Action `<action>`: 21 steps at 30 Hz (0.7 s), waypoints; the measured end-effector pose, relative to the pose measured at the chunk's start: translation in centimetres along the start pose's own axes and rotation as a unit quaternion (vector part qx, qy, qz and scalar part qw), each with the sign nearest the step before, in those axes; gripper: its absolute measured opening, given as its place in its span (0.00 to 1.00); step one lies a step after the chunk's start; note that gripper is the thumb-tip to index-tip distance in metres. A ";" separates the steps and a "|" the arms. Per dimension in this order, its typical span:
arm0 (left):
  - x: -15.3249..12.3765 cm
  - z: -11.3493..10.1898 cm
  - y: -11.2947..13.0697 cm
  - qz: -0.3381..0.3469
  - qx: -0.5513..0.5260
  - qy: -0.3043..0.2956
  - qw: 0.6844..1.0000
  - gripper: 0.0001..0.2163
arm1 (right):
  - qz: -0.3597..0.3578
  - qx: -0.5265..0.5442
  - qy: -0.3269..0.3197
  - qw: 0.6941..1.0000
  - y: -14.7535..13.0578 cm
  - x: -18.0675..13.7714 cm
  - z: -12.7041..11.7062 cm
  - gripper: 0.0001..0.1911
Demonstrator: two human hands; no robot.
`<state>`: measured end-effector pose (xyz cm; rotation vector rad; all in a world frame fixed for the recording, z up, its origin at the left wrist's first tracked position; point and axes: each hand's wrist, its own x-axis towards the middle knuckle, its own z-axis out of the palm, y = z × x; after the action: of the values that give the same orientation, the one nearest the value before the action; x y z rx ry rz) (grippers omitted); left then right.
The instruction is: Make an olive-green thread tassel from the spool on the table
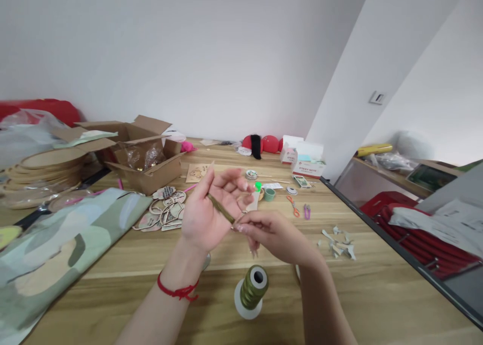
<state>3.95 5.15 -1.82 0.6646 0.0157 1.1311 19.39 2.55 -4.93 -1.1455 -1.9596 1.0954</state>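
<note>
Palm up over the table, my left hand (pixel 202 219) has its fingers apart and loosely curled. A bundle of olive-green thread (pixel 222 209) crosses its palm from the base of the thumb. Thumb and fingertips of my right hand (pixel 277 234) pinch the lower end of this bundle, beside the left palm. Part of the left fingers is hidden behind the right hand. Below both hands, a cone spool of olive-green thread (pixel 249 289) stands on the table on its white base.
Orange scissors (pixel 293 206), purple thread snips (pixel 307 211) and paper scraps (pixel 339 245) lie to the right. Wooden cutouts (pixel 168 211), printed fabric (pixel 83 249), an open cardboard box (pixel 151 176) and stacked wooden hoops (pixel 45 176) are on the left. Sticky note boxes (pixel 307 169) stand behind.
</note>
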 end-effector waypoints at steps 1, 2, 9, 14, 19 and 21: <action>0.2 -0.2 0.0 0.023 0.024 0.014 0.999 0.32 | -0.007 -0.008 0.007 1.000 -0.3 -0.4 -0.2 0.08; 0.4 -0.3 0.0 0.046 0.053 0.027 0.997 0.32 | -0.012 -0.013 0.008 1.000 -0.6 -0.8 -0.3 0.09; 0.5 -2.3 -0.5 -0.006 0.451 -0.027 0.892 0.38 | -0.059 -0.051 0.100 0.992 -1.5 -2.5 -1.3 0.11; -0.5 -2.1 -0.7 -0.255 0.591 -0.189 0.742 0.37 | -0.143 -0.058 0.218 0.964 -1.6 -2.7 -1.8 0.13; -0.5 -0.1 -1.2 -0.473 0.515 -0.370 0.612 0.29 | -0.154 -0.065 0.204 0.965 -1.8 -2.0 -1.0 0.13; -0.4 0.3 -1.7 -0.451 0.446 -0.413 0.653 0.30 | -0.143 -0.081 0.184 0.969 -1.4 -1.2 -0.4 0.13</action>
<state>5.23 4.23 -2.58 1.7695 0.1179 -0.3346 19.74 1.22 -3.63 -1.0231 -1.8651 0.5360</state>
